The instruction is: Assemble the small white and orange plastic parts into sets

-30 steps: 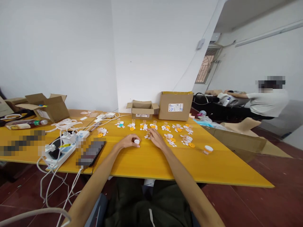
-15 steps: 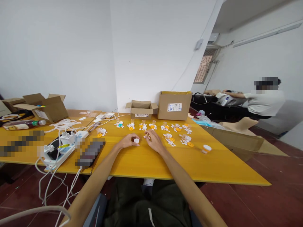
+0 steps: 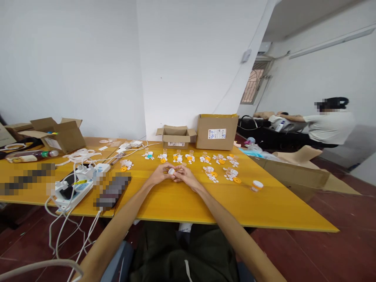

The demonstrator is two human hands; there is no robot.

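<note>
My left hand [image 3: 160, 174] is closed around a small round white-topped piece [image 3: 171, 171] above the middle of the table. My right hand [image 3: 187, 176] meets it from the other side, its fingertips pressed together at the piece's edge. Whether a smaller part sits in those right fingers is hidden. Beyond both hands, a row of small clusters lies on the table, each made of clear cups, white discs and orange rings; one cluster has a teal ring [image 3: 150, 156]. Right of my hands lie two more clusters with orange rings [image 3: 237, 180]. A white-lidded clear jar with an orange band [image 3: 257, 186] stands farther right.
An open cardboard box [image 3: 176, 138] and a closed carton [image 3: 216, 132] stand at the table's back. On the left are a power strip [image 3: 84, 186] with cables, a dark phone-like device [image 3: 113, 190], a bottle [image 3: 31, 156] and another open box [image 3: 66, 135]. A person [image 3: 329, 125] sits far right.
My right hand has moved left from small white parts on the table to my left hand. The white-topped piece is now raised and tilted between both hands.
</note>
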